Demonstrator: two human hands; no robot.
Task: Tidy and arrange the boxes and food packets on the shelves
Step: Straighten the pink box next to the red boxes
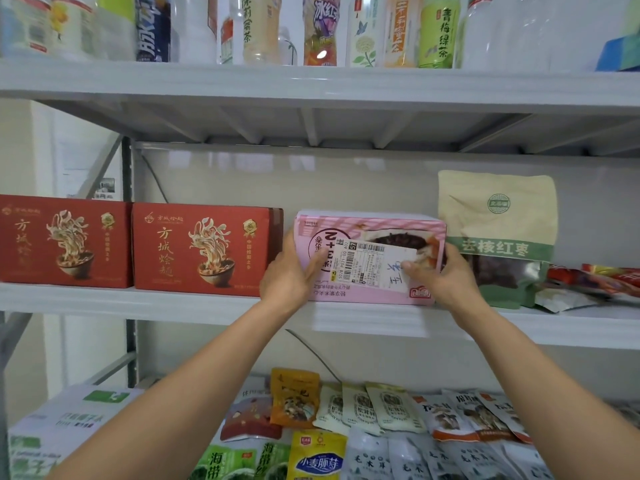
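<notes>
Left hand and right hand, fingers curled, clasp the pink cardboard box by its ends; best slid flush against the red noodle carton.

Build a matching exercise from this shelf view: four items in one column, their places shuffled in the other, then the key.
Items
1. pink box
2. red boxes
3. beige-and-green pouch
4. drink bottles

Places
A. on the top shelf
B. on the middle shelf, left of the pink box
C. on the middle shelf, gripped between the left hand and right hand
D. standing just right of the pink box

Pairs: 1-C, 2-B, 3-D, 4-A
</notes>
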